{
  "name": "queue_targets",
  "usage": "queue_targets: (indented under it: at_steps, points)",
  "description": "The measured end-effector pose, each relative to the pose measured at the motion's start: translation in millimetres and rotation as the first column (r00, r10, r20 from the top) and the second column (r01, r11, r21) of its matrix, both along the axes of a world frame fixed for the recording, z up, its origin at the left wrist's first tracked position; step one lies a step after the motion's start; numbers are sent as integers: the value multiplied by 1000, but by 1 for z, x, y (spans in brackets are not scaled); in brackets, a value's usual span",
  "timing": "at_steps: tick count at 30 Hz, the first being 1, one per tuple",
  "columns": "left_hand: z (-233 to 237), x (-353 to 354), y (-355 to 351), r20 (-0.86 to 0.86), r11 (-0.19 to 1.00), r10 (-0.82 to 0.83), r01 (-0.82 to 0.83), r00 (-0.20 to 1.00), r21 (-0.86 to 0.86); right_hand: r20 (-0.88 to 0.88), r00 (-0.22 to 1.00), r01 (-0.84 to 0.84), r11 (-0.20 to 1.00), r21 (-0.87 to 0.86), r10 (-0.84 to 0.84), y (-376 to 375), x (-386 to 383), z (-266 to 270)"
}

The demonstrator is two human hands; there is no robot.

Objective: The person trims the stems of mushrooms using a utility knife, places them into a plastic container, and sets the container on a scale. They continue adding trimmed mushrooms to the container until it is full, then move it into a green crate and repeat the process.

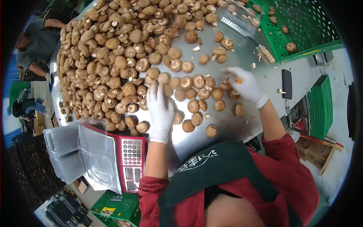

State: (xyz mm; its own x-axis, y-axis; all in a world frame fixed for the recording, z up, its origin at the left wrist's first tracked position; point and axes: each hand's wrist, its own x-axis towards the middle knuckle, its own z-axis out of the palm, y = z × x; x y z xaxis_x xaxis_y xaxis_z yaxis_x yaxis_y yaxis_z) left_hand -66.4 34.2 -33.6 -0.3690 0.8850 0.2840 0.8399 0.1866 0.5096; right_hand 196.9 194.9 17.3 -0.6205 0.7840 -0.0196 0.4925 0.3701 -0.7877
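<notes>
My left hand (160, 111), in a white glove, lies over the near edge of a big heap of brown shiitake mushrooms (113, 64). Its fingers are stretched out, with the tips touching mushrooms, and a few beside them look blurred. To the right, my gloved right hand (245, 85) is curled around a small object with an orange end (239, 80); the rest of it is hidden in the palm. Just under those fingers sits a mushroom (225, 84). Between both hands, several loose mushrooms (198, 81) lie on the metal table (242, 130), some with stems up.
A red scale (132, 151) stands at the left, with clear plastic boxes (94, 151) on it. At the back right are a clear tray (238, 19), a brush (266, 54) and a green crate (302, 26) holding a few mushrooms. A phone (287, 84) lies right. Another person (38, 45) is at far left.
</notes>
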Motion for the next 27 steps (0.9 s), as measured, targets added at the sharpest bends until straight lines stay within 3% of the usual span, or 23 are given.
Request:
queue_targets:
  at_steps: [3, 7, 9, 11, 13, 15, 16, 17, 18, 20, 22, 25, 27]
  points:
    - [-2, 14, -6, 107, 1000, -27, 26, 994, 15, -12, 968, 251, 967, 42, -251, 28, 45, -22]
    - [2, 18, -10, 163, 998, -58, 53, 985, 39, 265, 843, 345, 848, 403, -469, 48, 87, -55]
    - [9, 22, -17, 528, 995, 65, -92, 847, 25, 362, 783, 272, 803, 531, -505, 49, 91, -62]
    - [-3, 24, -40, 667, 995, 47, -91, 744, 31, 284, 853, 213, 788, 577, -438, 49, 89, -57]
    - [-5, 31, -64, 680, 999, -53, 42, 731, 34, 146, 932, 188, 787, 587, -331, 47, 70, -39]
    - [-10, 50, -84, 768, 990, -143, 104, 625, 99, 65, 973, 168, 873, 457, -222, 54, 50, -48]
    - [-7, 63, -84, 824, 980, -194, 59, 532, 192, 49, 976, 171, 886, 431, -212, 62, 38, -55]
    - [6, 57, -95, 535, 979, -120, 189, 836, -75, 31, 979, 171, 899, 404, -201, 71, 26, -64]
    - [5, 62, -97, 455, 974, -131, 200, 881, -107, -10, 984, 164, 894, 417, -176, 81, 16, -75]
    - [2, 67, -99, 325, 960, -134, 203, 936, -190, -97, 988, 150, 885, 441, -119, 97, -6, -92]
    - [-1, 68, -99, 236, 939, -121, 188, 964, -288, -150, 988, 25, 940, 339, 28, 97, -29, -90]
    - [-5, 71, -79, 232, 983, -70, 107, 970, -152, -126, 983, -108, 978, 176, 131, 85, -56, -86]
    - [-4, 69, -67, 218, 972, -75, 120, 973, -201, -167, 971, -161, 985, 65, 170, 81, -70, -80]
